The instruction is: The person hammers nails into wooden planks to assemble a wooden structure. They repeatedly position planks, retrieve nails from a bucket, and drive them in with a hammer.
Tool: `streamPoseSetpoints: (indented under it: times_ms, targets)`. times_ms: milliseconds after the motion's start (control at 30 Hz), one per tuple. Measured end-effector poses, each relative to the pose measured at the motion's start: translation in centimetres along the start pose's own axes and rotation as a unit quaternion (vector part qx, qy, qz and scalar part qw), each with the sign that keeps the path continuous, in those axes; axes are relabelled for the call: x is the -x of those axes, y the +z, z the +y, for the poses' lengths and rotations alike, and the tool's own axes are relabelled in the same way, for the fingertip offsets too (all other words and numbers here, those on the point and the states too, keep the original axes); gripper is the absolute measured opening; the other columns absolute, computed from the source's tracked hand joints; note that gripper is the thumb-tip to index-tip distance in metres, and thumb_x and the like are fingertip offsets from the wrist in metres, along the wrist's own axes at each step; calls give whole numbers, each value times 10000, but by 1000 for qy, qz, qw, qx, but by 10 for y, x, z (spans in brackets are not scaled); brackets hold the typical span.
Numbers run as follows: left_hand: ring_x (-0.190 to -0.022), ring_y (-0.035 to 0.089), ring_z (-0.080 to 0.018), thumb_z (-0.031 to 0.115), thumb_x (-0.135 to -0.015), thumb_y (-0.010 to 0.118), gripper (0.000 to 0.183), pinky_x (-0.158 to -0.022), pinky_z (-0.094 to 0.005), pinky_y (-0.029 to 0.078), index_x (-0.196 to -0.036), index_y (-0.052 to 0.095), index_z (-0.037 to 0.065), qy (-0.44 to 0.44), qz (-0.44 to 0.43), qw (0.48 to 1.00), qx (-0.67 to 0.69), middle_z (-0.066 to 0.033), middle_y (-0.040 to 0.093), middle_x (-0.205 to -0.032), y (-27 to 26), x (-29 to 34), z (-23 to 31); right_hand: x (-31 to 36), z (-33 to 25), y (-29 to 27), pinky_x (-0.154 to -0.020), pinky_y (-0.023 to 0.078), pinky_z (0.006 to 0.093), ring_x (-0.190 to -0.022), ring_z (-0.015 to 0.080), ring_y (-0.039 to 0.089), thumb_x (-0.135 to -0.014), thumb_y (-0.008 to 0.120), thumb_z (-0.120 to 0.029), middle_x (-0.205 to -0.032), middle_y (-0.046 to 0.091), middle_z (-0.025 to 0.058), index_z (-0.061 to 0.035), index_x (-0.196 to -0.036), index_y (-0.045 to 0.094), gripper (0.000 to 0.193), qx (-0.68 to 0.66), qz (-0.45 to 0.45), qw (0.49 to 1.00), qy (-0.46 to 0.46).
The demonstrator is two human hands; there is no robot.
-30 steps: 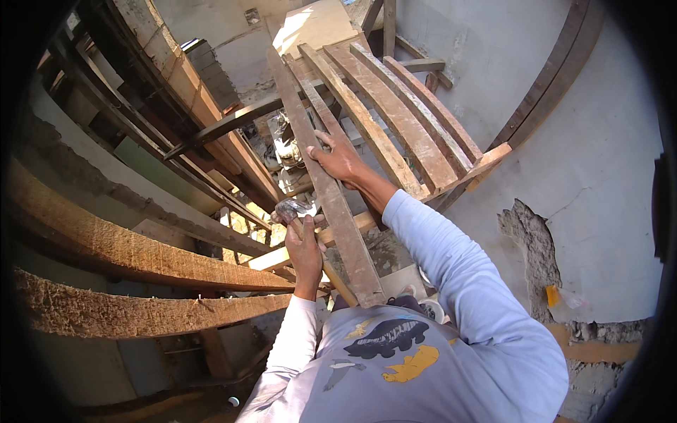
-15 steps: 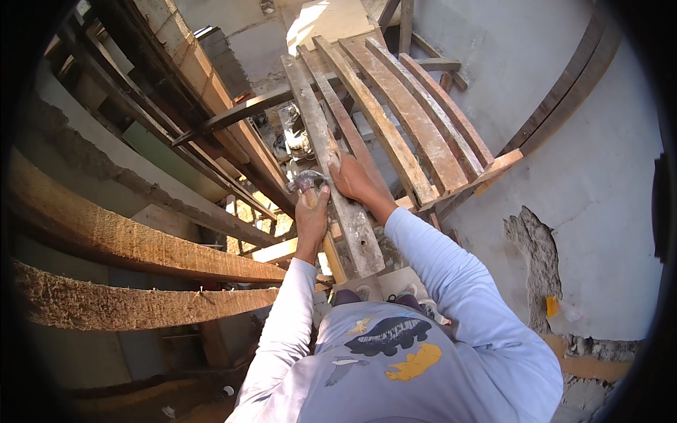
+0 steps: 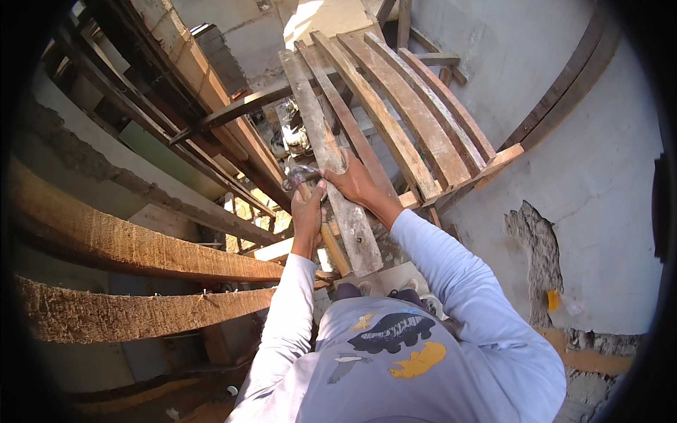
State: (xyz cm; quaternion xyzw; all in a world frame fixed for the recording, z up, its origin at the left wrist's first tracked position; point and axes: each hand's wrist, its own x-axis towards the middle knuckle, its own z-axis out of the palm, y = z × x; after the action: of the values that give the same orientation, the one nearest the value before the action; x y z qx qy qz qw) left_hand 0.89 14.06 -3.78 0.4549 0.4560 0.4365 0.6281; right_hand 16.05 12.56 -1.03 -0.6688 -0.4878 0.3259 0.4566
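My left hand [image 3: 307,215] is closed around a claw hammer [image 3: 334,248] just below its head, with the yellowish wooden handle pointing down toward me. The metal head sits at the left edge of a long, weathered grey plank [image 3: 360,243]. My right hand [image 3: 357,185] grips this plank from above, its fingers partly hidden. A fingertip of that hand reaches across to the hammer's claw; whether it presses on it I cannot tell. A dark hole shows near the plank's near end.
Several wooden boards [image 3: 412,106] lie side by side to the right, across a crossbeam [image 3: 486,168]. Thick rough-sawn beams [image 3: 141,243] run along the left. A cracked plaster wall [image 3: 599,233] stands at right. My feet are beneath the plank's near end.
The hammer head has shifted slightly left and up, and its handle has tilted more. My right hand's fingertip has moved left from the plank toward the claw.
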Motion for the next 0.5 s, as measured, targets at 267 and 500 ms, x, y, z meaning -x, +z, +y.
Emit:
streamPoseSetpoints:
  times_ms: [267, 500]
  targets:
    - [-571, 508, -37, 252, -1007, 702, 233, -503, -209, 398, -1167, 692, 82, -28, -14, 999, -7, 43, 655, -878, 8, 1, -2, -33, 63, 13, -1082, 465, 504, -1353, 486, 532, -941, 714, -436, -1410, 532, 398, 71, -1592, 247, 948, 17, -9, 999, 25]
    - [-556, 508, -38, 220, -985, 734, 211, -487, -215, 389, -1131, 661, 86, -4, -27, 999, 46, 40, 638, -833, -6, -8, -9, -35, 39, 17, -1028, 492, 440, -1174, 349, 643, -875, 778, -423, -1291, 640, 278, 82, -1462, 458, 837, 65, 6, 998, -15]
